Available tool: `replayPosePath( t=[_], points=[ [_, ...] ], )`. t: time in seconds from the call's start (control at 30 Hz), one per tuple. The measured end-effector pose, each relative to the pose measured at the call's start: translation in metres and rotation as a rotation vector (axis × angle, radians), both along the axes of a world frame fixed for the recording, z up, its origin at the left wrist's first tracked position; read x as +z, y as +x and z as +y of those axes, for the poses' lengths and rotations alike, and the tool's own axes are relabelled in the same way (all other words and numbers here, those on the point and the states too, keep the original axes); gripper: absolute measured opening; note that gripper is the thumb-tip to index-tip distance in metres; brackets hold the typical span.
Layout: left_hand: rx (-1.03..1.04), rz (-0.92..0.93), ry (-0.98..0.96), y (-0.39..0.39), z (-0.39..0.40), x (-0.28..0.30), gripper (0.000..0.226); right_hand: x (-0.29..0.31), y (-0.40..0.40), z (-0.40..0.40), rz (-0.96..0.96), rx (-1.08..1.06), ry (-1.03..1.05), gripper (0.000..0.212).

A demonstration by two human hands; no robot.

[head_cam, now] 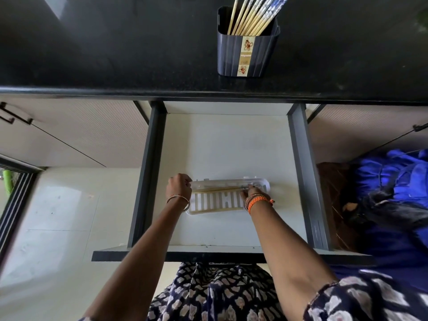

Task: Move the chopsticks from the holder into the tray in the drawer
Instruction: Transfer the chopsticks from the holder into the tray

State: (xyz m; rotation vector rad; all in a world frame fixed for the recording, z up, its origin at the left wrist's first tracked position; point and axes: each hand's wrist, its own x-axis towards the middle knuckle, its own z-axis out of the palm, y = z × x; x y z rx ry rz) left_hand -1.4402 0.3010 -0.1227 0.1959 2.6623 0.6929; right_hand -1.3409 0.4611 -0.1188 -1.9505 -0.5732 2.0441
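Holder (246, 54) chopsticks (252, 16) cut off at frame top. Right hand (249, 193) mostly hidden behind wrist; fingers pinch patterned end of chopstick pair (217, 189) lying lengthwise in white slotted tray (264, 185) in drawer (301, 158). Left hand (178, 186) curled on tray's left end; grip unclear.

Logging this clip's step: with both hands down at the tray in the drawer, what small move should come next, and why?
Probably let go and lift the right hand back toward the holder. Chopsticks already lie lengthwise in the tray, with the left hand at its other end, while many chopsticks still stand in the holder on the counter.
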Motion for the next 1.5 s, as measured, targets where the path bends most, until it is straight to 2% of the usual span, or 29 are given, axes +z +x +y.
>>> replayPosePath(
  t=[0.13, 0.2, 0.27, 0.37, 0.43, 0.5, 0.6, 0.73, 0.8, 0.9, 0.97, 1.03, 1.17, 1.3, 1.5],
  points=[
    [0.017, -0.016, 0.021, -0.004, 0.000, -0.004, 0.023, -0.005, 0.000, 0.009, -0.039, 0.052, -0.030, 0.055],
    [0.028, -0.026, 0.035, -0.006, 0.000, -0.005, 0.022, -0.006, 0.002, 0.008, -0.076, 0.163, -0.003, 0.055],
    [0.035, -0.024, 0.065, -0.006, 0.002, -0.002, 0.025, -0.003, 0.004, 0.006, -0.079, 0.264, -0.016, 0.046],
    [0.030, 0.032, 0.181, -0.012, 0.012, 0.018, 0.030, 0.020, -0.004, 0.012, 0.045, 0.342, -0.014, 0.020],
    [-0.013, 0.101, 0.296, -0.023, 0.029, 0.043, 0.033, 0.052, -0.019, 0.026, 0.168, 0.369, 0.041, 0.025],
    [-0.083, 0.196, 0.386, -0.040, 0.054, 0.075, 0.032, 0.093, -0.041, 0.045, 0.318, 0.386, 0.160, 0.028],
    [-0.164, 0.335, 0.507, -0.068, 0.097, 0.129, 0.031, 0.155, -0.079, 0.083, 0.419, 0.382, 0.494, 0.026],
    [-0.294, 0.514, 0.578, -0.111, 0.148, 0.193, 0.035, 0.216, -0.137, 0.140, 0.317, 0.342, 0.905, 0.015],
    [-0.350, 0.535, 0.576, -0.129, 0.165, 0.209, 0.035, 0.232, -0.162, 0.167, 0.206, 0.342, 1.084, 0.018],
    [-0.410, 0.538, 0.487, -0.152, 0.175, 0.206, 0.032, 0.237, -0.195, 0.196, -0.017, 0.517, 1.305, 0.024],
    [-0.424, 0.559, 0.431, -0.164, 0.176, 0.193, 0.030, 0.231, -0.217, 0.210, -0.113, 0.638, 1.319, 0.047],
    [-0.426, 0.581, 0.412, -0.171, 0.176, 0.181, 0.029, 0.223, -0.233, 0.220, -0.145, 0.684, 1.263, 0.055],
    [-0.446, 0.615, 0.387, -0.181, 0.181, 0.168, 0.026, 0.206, -0.255, 0.231, -0.098, 0.595, 1.154, 0.054],
    [-0.434, 0.644, 0.382, -0.189, 0.183, 0.166, 0.023, 0.196, -0.266, 0.235, -0.077, 0.515, 1.169, 0.055],
    [-0.399, 0.643, 0.404, -0.189, 0.187, 0.169, 0.022, 0.199, -0.269, 0.238, -0.037, 0.465, 1.174, 0.042]
  ],
)
